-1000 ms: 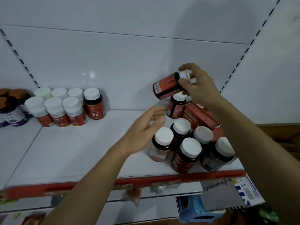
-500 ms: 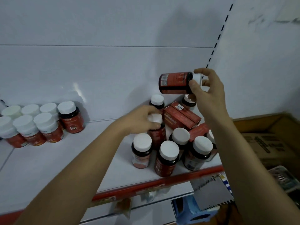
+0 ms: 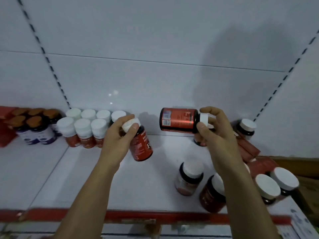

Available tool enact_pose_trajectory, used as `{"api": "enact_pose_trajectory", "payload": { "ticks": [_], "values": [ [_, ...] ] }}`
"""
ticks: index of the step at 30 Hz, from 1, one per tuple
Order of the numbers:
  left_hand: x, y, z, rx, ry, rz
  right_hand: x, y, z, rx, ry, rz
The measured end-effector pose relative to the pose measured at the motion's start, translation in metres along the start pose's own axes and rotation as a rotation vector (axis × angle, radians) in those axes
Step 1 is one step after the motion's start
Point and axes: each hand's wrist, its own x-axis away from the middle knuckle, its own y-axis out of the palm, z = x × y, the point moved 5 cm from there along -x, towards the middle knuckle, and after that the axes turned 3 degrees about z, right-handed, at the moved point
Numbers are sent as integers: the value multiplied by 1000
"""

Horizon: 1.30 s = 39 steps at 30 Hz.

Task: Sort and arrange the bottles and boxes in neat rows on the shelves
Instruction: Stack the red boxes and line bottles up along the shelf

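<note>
Gripping a tilted red bottle (image 3: 142,145) by its cap, the left hand (image 3: 117,135) lifts it above the shelf (image 3: 86,178); the right hand (image 3: 214,133) pinches a sideways bottle's (image 3: 178,121) cap

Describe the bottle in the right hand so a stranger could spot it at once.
On the white shelf with the red front edge, look right of centre, where the right hand is raised. It pinches a red-labelled bottle by its white cap. Unlike the left hand's tilted Fe bottle and the standing bottles, it lies sideways in the air, base pointing left, barcode showing.
</note>
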Motion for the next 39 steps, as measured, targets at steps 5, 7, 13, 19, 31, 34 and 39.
{"api": "enact_pose_trajectory", "payload": {
  "ticks": [5, 7, 13, 19, 31, 34, 39],
  "values": [
    [4, -58, -6, -128, 70, -68, -10, 70, 11, 179, -70, -99],
    [1, -78, -10, -144, 61, -85, -13, 94, 18, 324, -137, -96],
    [-7, -107, -16, -194, 107, -175, -21, 130, 27, 519, -143, -197],
    [-14, -110, -34, -236, 167, -253, -32, 152, 51, 922, -86, -540],
    [-11, -112, -59, -1, 159, -322, -25, 178, 42, 913, -152, -716],
    [-7, -116, -62, 21, 137, -319, -24, 176, 40, 935, -156, -663],
    [-6, -128, -68, 27, 122, -273, -37, 176, 48, 1066, -121, -526]
  ]
}}
